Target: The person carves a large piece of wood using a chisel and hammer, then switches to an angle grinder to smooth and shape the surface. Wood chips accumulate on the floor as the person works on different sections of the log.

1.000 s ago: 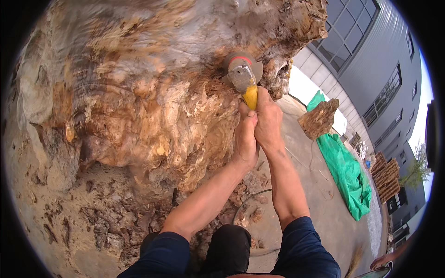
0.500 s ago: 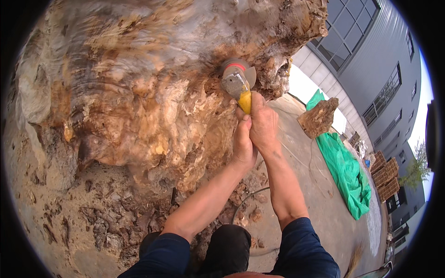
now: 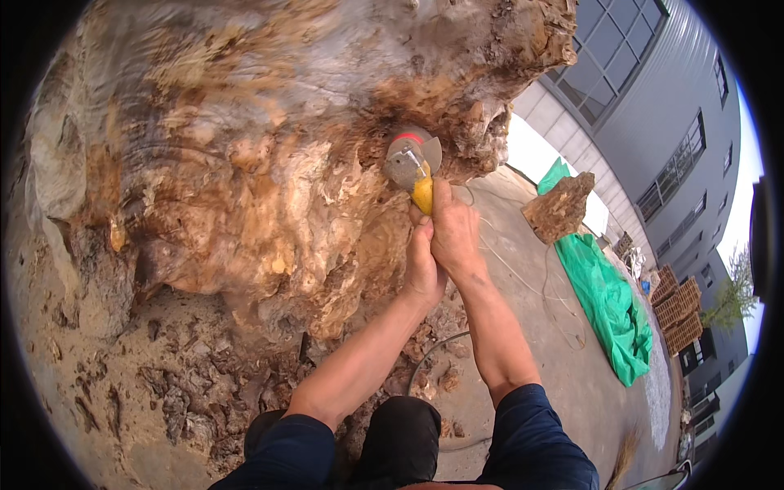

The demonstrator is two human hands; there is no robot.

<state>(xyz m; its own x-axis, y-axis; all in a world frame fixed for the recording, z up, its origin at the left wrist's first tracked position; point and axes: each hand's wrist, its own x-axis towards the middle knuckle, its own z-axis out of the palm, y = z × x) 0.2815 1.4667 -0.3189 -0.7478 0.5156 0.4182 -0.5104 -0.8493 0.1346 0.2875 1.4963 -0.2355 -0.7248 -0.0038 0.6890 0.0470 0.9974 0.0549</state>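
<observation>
An angle grinder (image 3: 422, 190) with a yellow body and a grey metal head is gripped by both my hands. My right hand (image 3: 457, 235) wraps round its body just behind the head. Below and to the left, my left hand (image 3: 424, 265) is closed on the rear part, most of which the fingers hide. The round disc with a red ring sits against a hollow in a huge brown, knotted tree stump (image 3: 286, 208). A pale guard plate sticks out at the right of the head.
Bark chips and wood debris (image 3: 184, 392) litter the ground below the stump. A dark cable (image 3: 433, 349) runs past my knee. To the right lie a wood chunk (image 3: 562, 208), a green tarp (image 3: 608, 310) and stacked brown crates (image 3: 679, 314), with a grey building (image 3: 653, 122) behind.
The grinder and both hands have shifted slightly left, and the hands sit a little lower. Both hands keep their hold, and the disc stays at the same hollow.
</observation>
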